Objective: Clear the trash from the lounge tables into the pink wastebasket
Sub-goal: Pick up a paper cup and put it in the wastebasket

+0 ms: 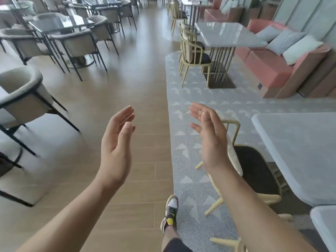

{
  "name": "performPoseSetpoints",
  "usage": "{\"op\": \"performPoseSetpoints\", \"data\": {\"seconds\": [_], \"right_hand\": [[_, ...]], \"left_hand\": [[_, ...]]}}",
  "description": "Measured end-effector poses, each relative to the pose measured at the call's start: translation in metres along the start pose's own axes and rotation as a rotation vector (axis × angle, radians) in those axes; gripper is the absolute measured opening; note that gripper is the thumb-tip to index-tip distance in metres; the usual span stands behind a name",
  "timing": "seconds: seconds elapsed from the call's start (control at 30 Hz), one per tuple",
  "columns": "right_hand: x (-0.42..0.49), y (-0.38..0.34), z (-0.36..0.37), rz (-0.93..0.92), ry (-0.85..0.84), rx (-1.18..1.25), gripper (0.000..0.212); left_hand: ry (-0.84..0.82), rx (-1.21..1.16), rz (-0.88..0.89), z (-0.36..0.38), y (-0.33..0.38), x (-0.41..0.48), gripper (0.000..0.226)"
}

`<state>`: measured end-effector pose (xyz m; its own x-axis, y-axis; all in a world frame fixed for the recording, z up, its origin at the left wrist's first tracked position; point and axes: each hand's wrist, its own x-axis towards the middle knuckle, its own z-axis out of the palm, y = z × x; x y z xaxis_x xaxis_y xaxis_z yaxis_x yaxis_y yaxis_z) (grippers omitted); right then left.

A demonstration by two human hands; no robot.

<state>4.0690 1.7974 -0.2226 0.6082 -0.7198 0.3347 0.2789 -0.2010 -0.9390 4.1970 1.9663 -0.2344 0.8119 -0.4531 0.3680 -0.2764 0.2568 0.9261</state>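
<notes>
Wood-plank floor (138, 73): runs down the middle of the lounge. Patterned grey carpet (189, 99): right side, under the seating. Pink sofa (269, 70) with cushions: far right, behind a grey lounge table (227, 35). Nearer grey table (298, 153): right edge, top bare. Grey armchairs (23, 95): left. Yellow-framed chair (252, 170): beside the nearer table. Left hand (116, 144), right hand (211, 139): both raised, palms facing each other, fingers spread loosely, holding nothing. Sneaker (171, 213): at the carpet's edge. Pink wastebasket and trash: out of view.
</notes>
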Motion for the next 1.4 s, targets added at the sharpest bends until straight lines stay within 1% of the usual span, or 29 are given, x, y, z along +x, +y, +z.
{"op": "performPoseSetpoints", "data": {"seconds": [0.17,0.3,0.47,0.57,0.7,0.77,0.8,0.9,0.93,1.0,1.13,1.4], "right_hand": [[0.122,0.052,0.02,-0.003,0.041,-0.009,0.048],[0.236,0.078,0.033,-0.009,0.056,-0.002,0.046],[0.349,0.107,0.055,-0.015,0.031,-0.023,0.055],[0.41,0.128,0.07,-0.025,0.022,-0.028,0.055],[0.491,0.162,0.097,-0.042,0.037,-0.025,0.075],[0.535,0.181,0.113,-0.059,0.046,-0.037,0.078],[0.558,0.192,0.123,-0.067,0.052,-0.04,0.076],[0.629,0.22,0.154,-0.083,0.074,-0.037,0.056],[0.649,0.227,0.164,-0.081,0.08,-0.035,0.053],[0.694,0.238,0.184,-0.078,0.096,-0.042,0.053],[0.783,0.261,0.211,-0.076,0.138,-0.074,0.058],[0.929,0.325,0.218,-0.047,0.197,-0.113,0.054]], "left_hand": [[-0.044,0.013,-0.014,0.018,-0.053,0.12,0.037],[-0.027,0.004,-0.01,0.038,-0.085,0.225,0.036],[-0.012,-0.02,-0.017,0.054,-0.123,0.339,0.041],[-0.009,-0.039,-0.011,0.061,-0.149,0.402,0.041],[-0.008,-0.052,-0.013,0.063,-0.189,0.49,0.042],[-0.014,-0.06,-0.004,0.063,-0.209,0.537,0.042],[-0.022,-0.063,-0.002,0.062,-0.219,0.563,0.043],[-0.053,-0.072,0.016,0.057,-0.247,0.642,0.046],[-0.068,-0.077,0.012,0.056,-0.253,0.666,0.046],[-0.096,-0.09,0.0,0.053,-0.265,0.717,0.046],[-0.142,-0.089,0.005,0.058,-0.291,0.819,0.046],[-0.2,-0.116,-0.015,0.103,-0.362,0.981,0.043]]}}
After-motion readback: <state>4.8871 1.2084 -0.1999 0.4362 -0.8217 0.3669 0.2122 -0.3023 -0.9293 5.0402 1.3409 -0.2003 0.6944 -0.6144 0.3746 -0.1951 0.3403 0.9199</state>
